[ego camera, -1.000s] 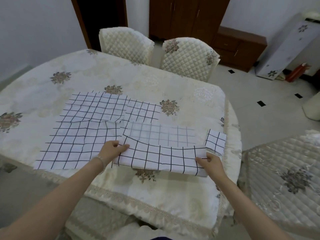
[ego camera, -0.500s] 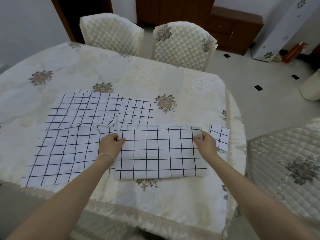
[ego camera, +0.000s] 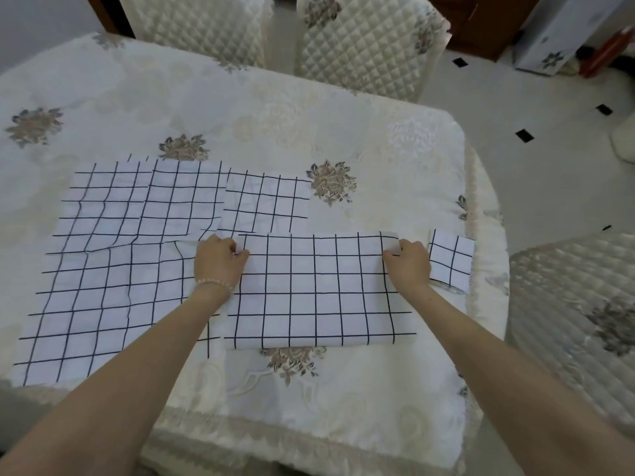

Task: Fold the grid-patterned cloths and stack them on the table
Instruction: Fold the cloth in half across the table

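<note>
White cotton cloth with black grid lines (ego camera: 319,290), folded in half, lying near table's (ego camera: 343,407) front edge, long axis left to right. Far corners pinched: left hand (ego camera: 218,261) at left, right hand (ego camera: 409,262) at right. Equally near. Open tabletop nearer; unfolded grid cloths (ego camera: 113,269) crowding left, small folded grid square (ego camera: 450,259) just right.

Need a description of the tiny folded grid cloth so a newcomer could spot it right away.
Start at the round table with the cream floral cover and go to its right edge. Just past the right hand, which pinches the far corner of the half-folded cloth, lies the small folded cloth. It is the smallest grid piece, only a few squares across.
</note>
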Motion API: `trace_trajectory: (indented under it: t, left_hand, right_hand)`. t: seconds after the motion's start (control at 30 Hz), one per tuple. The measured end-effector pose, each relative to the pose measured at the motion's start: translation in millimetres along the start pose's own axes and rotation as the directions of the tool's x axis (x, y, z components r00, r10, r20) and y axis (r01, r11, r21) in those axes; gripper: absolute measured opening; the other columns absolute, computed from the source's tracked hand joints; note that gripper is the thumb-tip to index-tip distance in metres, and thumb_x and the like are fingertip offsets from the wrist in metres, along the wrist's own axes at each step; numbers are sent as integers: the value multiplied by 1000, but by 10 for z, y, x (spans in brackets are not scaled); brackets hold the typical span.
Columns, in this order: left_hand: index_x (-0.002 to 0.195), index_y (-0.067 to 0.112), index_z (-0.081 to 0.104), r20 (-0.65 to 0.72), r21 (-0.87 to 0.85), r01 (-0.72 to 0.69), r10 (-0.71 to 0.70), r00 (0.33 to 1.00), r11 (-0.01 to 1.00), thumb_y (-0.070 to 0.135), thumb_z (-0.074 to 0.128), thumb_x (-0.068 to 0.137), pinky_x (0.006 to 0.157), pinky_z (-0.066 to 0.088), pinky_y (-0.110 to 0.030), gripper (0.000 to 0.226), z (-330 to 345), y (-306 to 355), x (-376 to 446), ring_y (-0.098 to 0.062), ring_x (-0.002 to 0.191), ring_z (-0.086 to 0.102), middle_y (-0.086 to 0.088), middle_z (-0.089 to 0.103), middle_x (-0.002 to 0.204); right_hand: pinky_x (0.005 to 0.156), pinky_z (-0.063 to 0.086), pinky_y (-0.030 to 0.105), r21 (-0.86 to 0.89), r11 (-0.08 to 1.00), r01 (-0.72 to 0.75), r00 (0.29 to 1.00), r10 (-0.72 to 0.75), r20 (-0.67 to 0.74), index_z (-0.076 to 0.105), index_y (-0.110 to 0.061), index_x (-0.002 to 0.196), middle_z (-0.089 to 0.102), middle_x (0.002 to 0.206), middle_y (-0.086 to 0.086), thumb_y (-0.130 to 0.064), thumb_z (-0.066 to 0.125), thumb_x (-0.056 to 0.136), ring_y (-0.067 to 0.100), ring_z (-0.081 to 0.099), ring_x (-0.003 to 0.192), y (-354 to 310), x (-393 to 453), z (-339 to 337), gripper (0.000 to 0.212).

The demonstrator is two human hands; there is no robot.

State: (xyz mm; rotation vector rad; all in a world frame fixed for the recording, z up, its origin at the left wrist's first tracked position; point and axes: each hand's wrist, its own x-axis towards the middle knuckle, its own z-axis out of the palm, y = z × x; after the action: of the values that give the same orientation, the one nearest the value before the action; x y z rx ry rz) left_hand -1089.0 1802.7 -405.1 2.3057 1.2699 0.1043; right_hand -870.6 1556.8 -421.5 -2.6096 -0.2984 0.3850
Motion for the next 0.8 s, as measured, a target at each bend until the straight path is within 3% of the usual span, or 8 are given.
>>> trace_trajectory:
  t: [0.17,0.37,0.47,0.57,0.67,0.8]
  left_hand:
    - [72,6,64,13,68,19,-20,1000,997,25,57,88,74,46,-39,27,39,-2,58,-35,96,50,-14,55,83]
    - [69,2,63,-8,132,17,-16,1000,991,22,50,90,70,44,-38,32,79,8,81,-35,97,47,-12,50,80]
    - [68,4,61,-13,181,18,-16,1000,983,23,49,90,66,43,-36,32,95,10,114,-34,93,49,-10,45,79]
    - [72,3,63,-7,203,21,-20,1000,979,23,50,89,64,41,-35,29,111,36,123,-33,93,49,-9,44,80]
    - [88,-1,59,-76,183,6,8,997,983,15,60,85,71,44,-40,17,140,54,93,-36,94,49,-18,52,94]
    - [101,0,59,-40,408,-204,241,970,890,-2,63,74,76,42,-40,27,287,224,64,-34,89,50,-18,54,99]
  right_hand:
    - [68,44,38,-91,996,-13,1000,12,-3,42,-11,67,52,79,14,-22,53,82,33,52,81,-21,12,65,21]
    - [65,38,37,-138,990,6,999,-12,-45,31,-12,62,41,77,10,-21,51,84,31,46,81,-14,47,121,31]
    - [73,42,41,-142,990,-6,998,-2,-55,51,-5,78,47,86,12,-24,51,87,34,49,92,-28,51,144,21]
    - [78,39,42,-182,983,8,982,-42,-184,53,-3,110,49,106,17,-23,61,84,35,46,100,-34,-4,184,33]
    - [74,41,40,-289,946,145,922,-235,-308,52,-6,117,48,101,19,-5,71,73,34,48,90,-40,-35,254,48]
    - [65,45,37,-352,885,305,886,-399,-236,61,-6,106,52,90,17,20,64,59,33,50,77,-33,-50,373,55]
